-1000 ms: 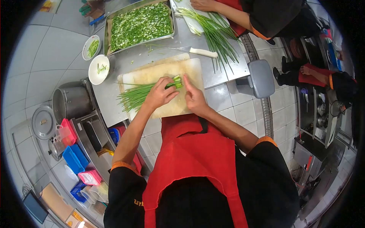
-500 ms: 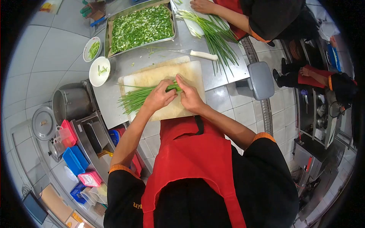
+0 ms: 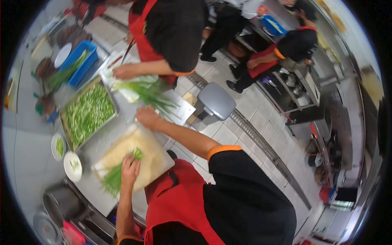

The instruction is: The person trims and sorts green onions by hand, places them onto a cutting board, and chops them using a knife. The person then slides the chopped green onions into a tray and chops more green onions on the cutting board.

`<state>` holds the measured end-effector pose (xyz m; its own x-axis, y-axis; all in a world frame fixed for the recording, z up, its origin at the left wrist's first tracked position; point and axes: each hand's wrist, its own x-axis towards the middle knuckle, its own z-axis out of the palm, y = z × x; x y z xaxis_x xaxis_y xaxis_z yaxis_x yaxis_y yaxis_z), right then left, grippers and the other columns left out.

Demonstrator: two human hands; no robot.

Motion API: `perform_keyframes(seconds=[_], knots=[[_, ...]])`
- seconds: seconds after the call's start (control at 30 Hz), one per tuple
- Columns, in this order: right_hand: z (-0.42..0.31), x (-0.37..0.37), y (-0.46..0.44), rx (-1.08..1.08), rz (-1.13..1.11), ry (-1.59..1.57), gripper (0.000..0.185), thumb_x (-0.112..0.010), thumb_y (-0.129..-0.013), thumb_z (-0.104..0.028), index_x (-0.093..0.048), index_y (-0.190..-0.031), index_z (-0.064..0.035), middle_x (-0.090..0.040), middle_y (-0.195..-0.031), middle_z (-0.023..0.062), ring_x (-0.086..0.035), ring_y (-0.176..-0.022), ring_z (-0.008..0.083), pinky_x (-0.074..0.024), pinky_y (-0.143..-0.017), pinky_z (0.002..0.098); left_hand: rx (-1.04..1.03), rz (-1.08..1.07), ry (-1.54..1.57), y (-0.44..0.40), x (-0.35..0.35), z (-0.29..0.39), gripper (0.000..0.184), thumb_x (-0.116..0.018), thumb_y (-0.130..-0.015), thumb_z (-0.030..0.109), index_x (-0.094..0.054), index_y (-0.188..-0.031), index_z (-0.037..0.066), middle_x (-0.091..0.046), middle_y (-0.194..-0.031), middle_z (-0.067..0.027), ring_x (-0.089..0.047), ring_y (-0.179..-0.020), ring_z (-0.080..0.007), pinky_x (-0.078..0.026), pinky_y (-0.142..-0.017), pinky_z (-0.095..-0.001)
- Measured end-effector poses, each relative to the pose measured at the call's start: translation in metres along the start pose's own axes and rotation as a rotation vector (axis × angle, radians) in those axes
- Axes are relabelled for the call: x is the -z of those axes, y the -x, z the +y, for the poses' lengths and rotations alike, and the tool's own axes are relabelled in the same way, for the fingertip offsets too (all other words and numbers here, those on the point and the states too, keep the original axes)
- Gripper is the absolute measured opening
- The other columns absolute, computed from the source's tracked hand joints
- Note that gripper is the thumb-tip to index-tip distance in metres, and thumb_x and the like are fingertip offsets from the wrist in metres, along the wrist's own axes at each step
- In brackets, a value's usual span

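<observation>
My left hand point(image 3: 130, 168) is closed around a bundle of green onions point(image 3: 112, 179) lying on the cutting board point(image 3: 153, 157); the white-green ends stick out beyond its fingers and the leaves spread to the left. My right hand point(image 3: 148, 117) is beyond the board's far edge, closed at the white knife handle point(image 3: 157, 111). The blade is too blurred to make out. Just past that hand, more green onions point(image 3: 153, 94) lie near a co-worker's hand point(image 3: 125, 71).
A tray of chopped green onions point(image 3: 89, 112) stands behind the board. Two white bowls point(image 3: 73, 166) point(image 3: 58, 147) are at the left, a blue bin point(image 3: 83, 61) farther back. Beyond the table stands a grey-lidded bin point(image 3: 216, 100). Other people stand at the top.
The view has swung round to the right. My right hand has left the green onions and reached to the knife handle. My left hand has stayed on the bundle.
</observation>
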<state>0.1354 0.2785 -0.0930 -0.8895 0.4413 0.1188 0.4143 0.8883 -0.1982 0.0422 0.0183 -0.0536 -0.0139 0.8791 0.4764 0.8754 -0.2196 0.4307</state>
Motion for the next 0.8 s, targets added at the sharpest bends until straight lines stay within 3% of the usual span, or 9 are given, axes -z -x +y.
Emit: perform_keyframes(seconds=[0.17, 0.27, 0.33, 0.43, 0.5, 0.57, 0.6, 0.63, 0.8], knots=[[-0.009, 0.020, -0.003, 0.003, -0.067, 0.051, 0.017, -0.061, -0.080, -0.007, -0.068, -0.097, -0.0058, -0.058, -0.111, 0.0131, -0.058, -0.106, 0.0316, -0.0441, -0.090, 0.0493, 0.014, -0.032, 0.049, -0.005, 0.004, 0.000, 0.022, -0.076, -0.074, -0.004, -0.067, -0.094, -0.001, -0.065, -0.101, -0.0148, -0.062, -0.100, -0.0355, -0.052, -0.086, -0.0429], [-0.025, 0.042, 0.011, -0.094, -0.103, -0.049, 0.023, -0.062, -0.080, -0.007, -0.065, -0.102, -0.0021, -0.057, -0.112, 0.0164, -0.060, -0.101, 0.0353, -0.0482, -0.088, 0.0489, 0.018, -0.026, 0.068, -0.004, 0.002, 0.001, 0.022, -0.075, -0.073, -0.005, -0.068, -0.094, -0.001, -0.064, -0.102, -0.0144, -0.062, -0.101, -0.0335, -0.053, -0.087, -0.0418], [-0.042, 0.079, 0.035, -0.295, -0.128, -0.297, 0.023, -0.061, -0.076, -0.001, -0.062, -0.099, 0.0024, -0.054, -0.117, 0.0185, -0.059, -0.099, 0.0385, -0.0503, -0.084, 0.0486, 0.021, -0.014, 0.065, -0.006, 0.002, 0.001, 0.022, -0.075, -0.075, -0.004, -0.069, -0.096, -0.001, -0.063, -0.103, -0.0161, -0.062, -0.100, -0.0348, -0.053, -0.087, -0.0419], [-0.048, 0.050, 0.076, -0.217, -0.089, -0.434, 0.019, -0.058, -0.077, 0.001, -0.060, -0.095, 0.0031, -0.054, -0.117, 0.0216, -0.059, -0.097, 0.0423, -0.0494, -0.089, 0.0498, 0.057, 0.023, 0.067, 0.003, -0.008, -0.006, 0.017, -0.076, -0.076, -0.003, -0.069, -0.092, -0.002, -0.061, -0.105, -0.0201, -0.062, -0.099, -0.0371, -0.052, -0.085, -0.0429], [-0.061, 0.055, 0.107, -0.126, -0.045, -0.436, 0.018, -0.057, -0.078, 0.001, -0.060, -0.095, 0.0031, -0.056, -0.115, 0.0233, -0.058, -0.098, 0.0422, -0.0489, -0.087, 0.0496, 0.069, 0.037, 0.075, 0.007, -0.012, -0.011, 0.022, -0.076, -0.077, 0.001, -0.069, -0.098, 0.000, -0.061, -0.105, -0.0208, -0.061, -0.099, -0.0379, -0.051, -0.087, -0.0435], [-0.085, 0.075, 0.134, -0.282, -0.100, -0.563, 0.010, -0.052, -0.083, -0.001, -0.057, -0.091, 0.0034, -0.060, -0.093, 0.0261, -0.061, -0.087, 0.0460, -0.0493, -0.076, 0.0504, 0.046, 0.042, 0.072, 0.003, -0.008, -0.007, 0.022, -0.076, -0.076, 0.002, -0.070, -0.097, 0.000, -0.061, -0.105, -0.0196, -0.060, -0.099, -0.0370, -0.052, -0.086, -0.0436], [-0.096, 0.078, 0.147, -0.371, -0.036, -0.707, 0.013, -0.049, -0.093, -0.009, -0.052, -0.094, 0.0028, -0.060, -0.080, 0.0283, -0.060, -0.076, 0.0495, -0.0479, -0.068, 0.0535, 0.047, 0.021, 0.069, -0.001, -0.005, -0.004, 0.022, -0.076, -0.076, 0.001, -0.070, -0.097, 0.000, -0.061, -0.104, -0.0185, -0.061, -0.099, -0.0362, -0.052, -0.085, -0.0430], [-0.113, 0.107, 0.147, -0.518, -0.188, -0.663, 0.018, -0.046, -0.099, -0.015, -0.042, -0.103, 0.0021, -0.063, -0.073, 0.0281, -0.061, -0.073, 0.0502, -0.0480, -0.067, 0.0575, 0.037, 0.008, 0.077, -0.003, -0.002, -0.003, 0.022, -0.076, -0.075, 0.001, -0.070, -0.096, 0.000, -0.062, -0.103, -0.0175, -0.061, -0.099, -0.0355, -0.052, -0.085, -0.0424], [-0.149, 0.089, 0.169, -0.598, -0.191, -0.650, 0.023, -0.040, -0.102, -0.020, -0.043, -0.100, 0.0023, -0.062, -0.073, 0.0289, -0.061, -0.071, 0.0522, -0.0486, -0.065, 0.0583, 0.045, 0.012, 0.112, -0.005, -0.004, -0.007, 0.022, -0.078, -0.073, 0.000, -0.071, -0.093, 0.001, -0.063, -0.102, -0.0146, -0.062, -0.100, -0.0327, -0.053, -0.084, -0.0406]])
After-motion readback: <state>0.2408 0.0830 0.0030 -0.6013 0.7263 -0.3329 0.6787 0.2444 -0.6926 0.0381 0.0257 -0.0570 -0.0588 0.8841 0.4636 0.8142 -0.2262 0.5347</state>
